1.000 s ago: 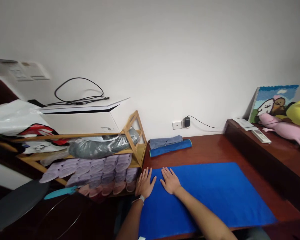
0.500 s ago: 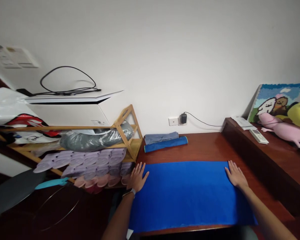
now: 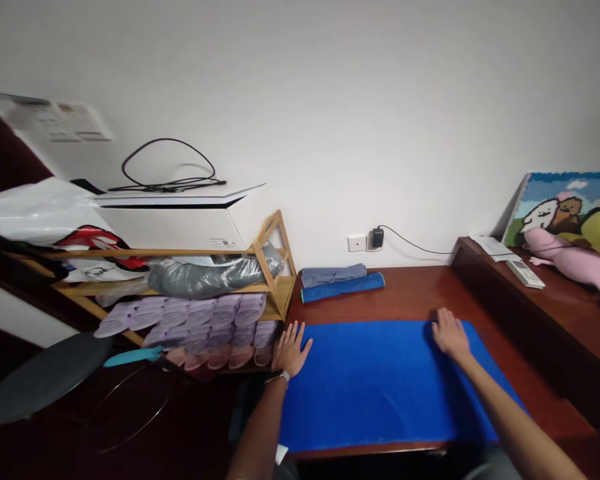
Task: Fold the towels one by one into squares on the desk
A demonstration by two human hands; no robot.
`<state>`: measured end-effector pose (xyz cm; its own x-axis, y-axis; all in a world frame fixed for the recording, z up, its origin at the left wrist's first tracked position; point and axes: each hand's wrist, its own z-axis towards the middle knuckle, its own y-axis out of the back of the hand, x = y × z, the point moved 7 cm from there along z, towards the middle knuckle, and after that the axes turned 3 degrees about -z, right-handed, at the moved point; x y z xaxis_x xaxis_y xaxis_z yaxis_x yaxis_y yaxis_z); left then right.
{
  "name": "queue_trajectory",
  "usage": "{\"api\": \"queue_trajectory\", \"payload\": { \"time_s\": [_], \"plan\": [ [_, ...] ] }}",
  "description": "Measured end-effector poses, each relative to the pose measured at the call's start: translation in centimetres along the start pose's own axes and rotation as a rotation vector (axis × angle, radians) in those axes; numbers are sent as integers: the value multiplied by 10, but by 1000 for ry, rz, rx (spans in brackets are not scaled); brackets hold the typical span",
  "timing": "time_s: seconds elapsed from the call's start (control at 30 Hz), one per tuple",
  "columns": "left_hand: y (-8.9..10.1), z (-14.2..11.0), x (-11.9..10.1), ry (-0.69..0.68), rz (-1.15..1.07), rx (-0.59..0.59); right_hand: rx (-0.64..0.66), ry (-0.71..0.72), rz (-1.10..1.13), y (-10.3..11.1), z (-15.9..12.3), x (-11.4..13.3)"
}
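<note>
A bright blue cloth (image 3: 370,383) lies spread on the reddish-brown wooden table (image 3: 410,293), with faint creases toward its front. My left hand (image 3: 292,349) rests palm down on its far left corner, fingers spread, a watch band at the wrist. Near the far right edge of the cloth is my right hand (image 3: 451,335), palm down, its fingers stretched out and close together. Whether that palm presses on the cloth or hovers just above cannot be told. Behind the cloth lie a rolled or folded grey-blue cloth (image 3: 333,275) and a darker blue one with a green edge (image 3: 343,288).
To the left stands a wooden rack (image 3: 280,293) with several purple and pink slippers (image 3: 225,310), a white box (image 3: 180,223) and a black cable (image 3: 167,187). A plugged-in adapter (image 3: 378,237) is on the wall. A raised ledge at right bears a remote (image 3: 525,273) and a pink plush toy (image 3: 575,260).
My right hand has moved left, inward from the cloth's far right corner, and its fingers have come together. My left hand stays on the left corner. The view has shifted slightly.
</note>
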<state>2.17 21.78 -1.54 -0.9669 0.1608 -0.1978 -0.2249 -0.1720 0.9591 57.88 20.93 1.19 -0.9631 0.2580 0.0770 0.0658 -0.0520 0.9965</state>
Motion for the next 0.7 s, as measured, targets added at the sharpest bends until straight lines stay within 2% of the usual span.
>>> {"api": "queue_trajectory", "payload": {
  "time_s": [0.07,0.13,0.2,0.27,0.33,0.4,0.43,0.5,0.57,0.7],
  "plan": [
    [-1,0,0,-3,-7,-6,-44,238,71,10,-21,103],
    [-1,-1,0,-3,-13,-11,-2,461,167,7,-53,207],
    [-1,-1,0,-3,-18,-11,66,632,252,-1,-86,294],
    [-1,-1,0,-1,-18,-6,136,724,292,-12,-109,347],
    [-1,-1,1,0,-13,-2,175,748,302,-20,-117,364],
    [0,-1,1,1,-6,3,179,723,292,-23,-110,346],
    [0,-1,1,4,-4,6,174,697,280,-24,-103,326],
    [0,0,1,10,-2,16,156,614,237,-25,-83,267],
    [-1,1,1,13,0,21,127,494,177,-26,-60,186],
    [-2,2,3,15,10,7,102,143,23,-36,-21,-4]
  ]
}}
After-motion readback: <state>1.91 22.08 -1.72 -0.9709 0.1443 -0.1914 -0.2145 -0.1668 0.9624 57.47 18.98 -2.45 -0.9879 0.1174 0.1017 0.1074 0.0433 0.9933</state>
